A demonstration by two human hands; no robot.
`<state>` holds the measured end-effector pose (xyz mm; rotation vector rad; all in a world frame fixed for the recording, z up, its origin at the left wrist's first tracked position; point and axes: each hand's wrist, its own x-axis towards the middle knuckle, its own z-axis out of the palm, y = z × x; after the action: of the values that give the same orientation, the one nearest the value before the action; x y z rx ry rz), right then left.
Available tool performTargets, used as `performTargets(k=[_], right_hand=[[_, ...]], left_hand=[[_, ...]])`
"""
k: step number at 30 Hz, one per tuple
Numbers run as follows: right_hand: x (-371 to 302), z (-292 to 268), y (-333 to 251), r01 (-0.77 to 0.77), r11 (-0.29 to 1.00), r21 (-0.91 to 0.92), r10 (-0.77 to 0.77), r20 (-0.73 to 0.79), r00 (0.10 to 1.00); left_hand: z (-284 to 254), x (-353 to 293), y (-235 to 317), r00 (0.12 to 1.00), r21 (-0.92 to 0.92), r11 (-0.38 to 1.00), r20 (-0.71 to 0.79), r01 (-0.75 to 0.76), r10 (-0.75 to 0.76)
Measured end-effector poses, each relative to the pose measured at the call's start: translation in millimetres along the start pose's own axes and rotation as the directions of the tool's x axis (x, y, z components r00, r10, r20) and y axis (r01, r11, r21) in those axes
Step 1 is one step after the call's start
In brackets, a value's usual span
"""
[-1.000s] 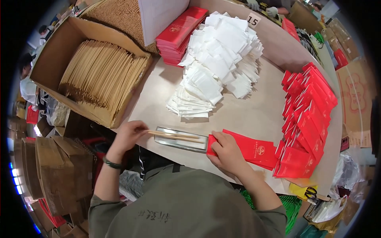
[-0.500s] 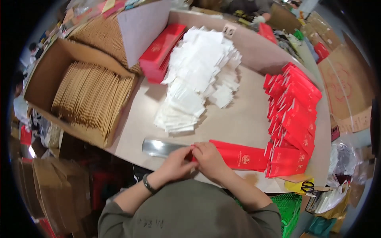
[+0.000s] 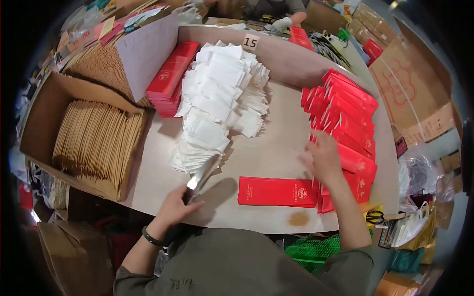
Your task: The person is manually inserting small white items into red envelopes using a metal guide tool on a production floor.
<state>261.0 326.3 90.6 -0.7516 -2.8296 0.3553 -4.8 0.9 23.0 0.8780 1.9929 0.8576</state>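
A shiny curved metal trough (image 3: 198, 180) is gripped in my left hand (image 3: 176, 209); its far end reaches the lower white paper packets (image 3: 210, 96), heaped at the middle left of the table. My right hand (image 3: 323, 157), slightly blurred, is over the left edge of a pile of red paper sleeves (image 3: 353, 123), its fingers apart and nothing visible in them. Between my hands, near the table's front edge, lies a flat stack of red sleeves (image 3: 276, 191). Its right end meets the pile.
On the left stands a cardboard box (image 3: 133, 170) of upright brown sticks or strips. A tall red stack (image 3: 170, 74) is beside the white packets. Scissors (image 3: 375, 216) lie at the right front edge. Across the raised table wall is another person's gloved hand (image 3: 280, 24).
My hands have parted. The left has lifted the metal trough, tilting it toward the white packets; the right has moved right to the red pile. The view has shifted slightly.
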Motion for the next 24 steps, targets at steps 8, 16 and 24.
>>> performTargets(k=[8,16,24], right_hand=[[-6.6,79.6,-96.0,0.125,0.977,0.172,-0.197,0.515,0.834],[-11.4,94.5,-137.1,-0.296,0.946,0.134,0.18,0.543,0.82],[-7.8,120.4,-138.7,-0.286,0.896,0.34,0.181,0.309,0.934]], left_hand=[[66.4,32.0,40.9,0.812,-0.215,0.878,0.335,-0.428,0.478],[27.0,-2.2,7.7,0.95,0.352,0.927,-0.223,-0.129,0.217],[1.5,-2.3,15.8,0.938,0.507,0.789,0.19,-0.346,0.289]])
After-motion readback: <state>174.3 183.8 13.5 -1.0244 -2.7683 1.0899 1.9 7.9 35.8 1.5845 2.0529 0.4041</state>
